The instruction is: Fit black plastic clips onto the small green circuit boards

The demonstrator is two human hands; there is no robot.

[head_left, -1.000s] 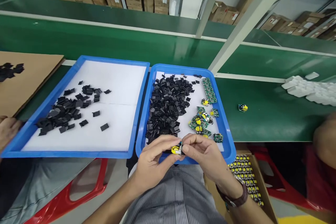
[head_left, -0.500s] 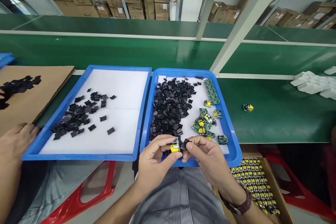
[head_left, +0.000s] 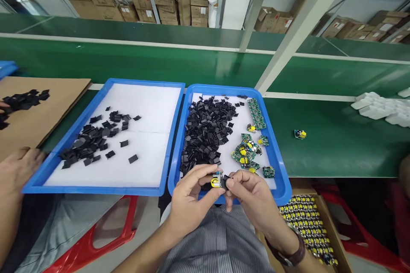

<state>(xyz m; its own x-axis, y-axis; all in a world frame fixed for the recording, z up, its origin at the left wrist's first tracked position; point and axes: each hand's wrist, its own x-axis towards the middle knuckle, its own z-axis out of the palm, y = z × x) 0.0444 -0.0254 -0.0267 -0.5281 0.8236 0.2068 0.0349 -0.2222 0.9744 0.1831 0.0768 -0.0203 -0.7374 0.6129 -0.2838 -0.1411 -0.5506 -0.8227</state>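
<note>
Between the thumb and fingers of my left hand is a small circuit board with a yellow component. My right hand pinches a black plastic piece against the board's right side; whether it is fitted on, I cannot tell. Both hands are over the front edge of a blue tray. In that tray lie a heap of black pieces on the left and a cluster of circuit boards on the right. A green board panel rests near the tray's back right corner.
A second blue tray with scattered black pieces stands on the left. Beyond it, a co-worker's hand rests by a cardboard sheet. One board sits on the green bench. A box of boards is below right. A slanted post rises behind.
The black piece has come up against the board in my left hand, where a small gap was visible before. The board has turned slightly. The view has shifted a little.
</note>
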